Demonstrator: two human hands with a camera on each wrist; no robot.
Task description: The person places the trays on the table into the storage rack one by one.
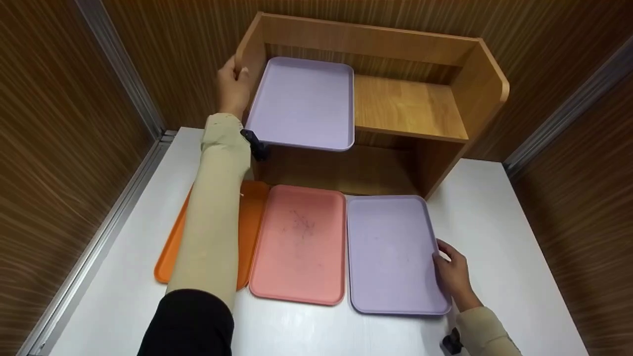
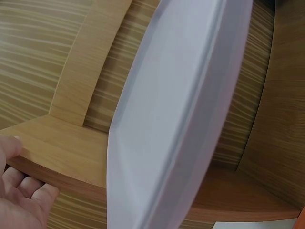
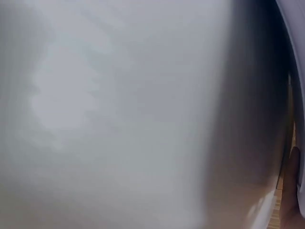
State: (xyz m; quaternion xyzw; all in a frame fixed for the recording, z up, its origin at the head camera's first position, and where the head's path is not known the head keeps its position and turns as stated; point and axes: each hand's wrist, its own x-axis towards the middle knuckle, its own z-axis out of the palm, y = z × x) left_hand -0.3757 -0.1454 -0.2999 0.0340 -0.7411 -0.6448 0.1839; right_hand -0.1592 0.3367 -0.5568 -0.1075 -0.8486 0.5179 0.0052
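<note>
My left hand (image 1: 233, 89) grips the front edge of the left side panel (image 1: 253, 42) of a wooden shelf unit; in the left wrist view its thumb and curled fingers lie on either side of that panel. Just right of this hand, a lavender tray (image 1: 304, 104) lies on the upper shelf, its near end sticking out past the shelf's front edge. On the table, my right hand (image 1: 454, 272) pinches the right rim of a second lavender tray (image 1: 390, 254). Only a sliver of the right hand's fingers (image 3: 289, 191) shows in the right wrist view, against the tray's edge.
A pink tray (image 1: 299, 244) with dark scribbled marks lies left of the table's lavender tray. Farther left, an orange tray (image 1: 254, 217) is partly covered by my left sleeve. The shelf unit (image 1: 410, 104) stands at the back of the white table (image 1: 499, 222), with panelled walls around.
</note>
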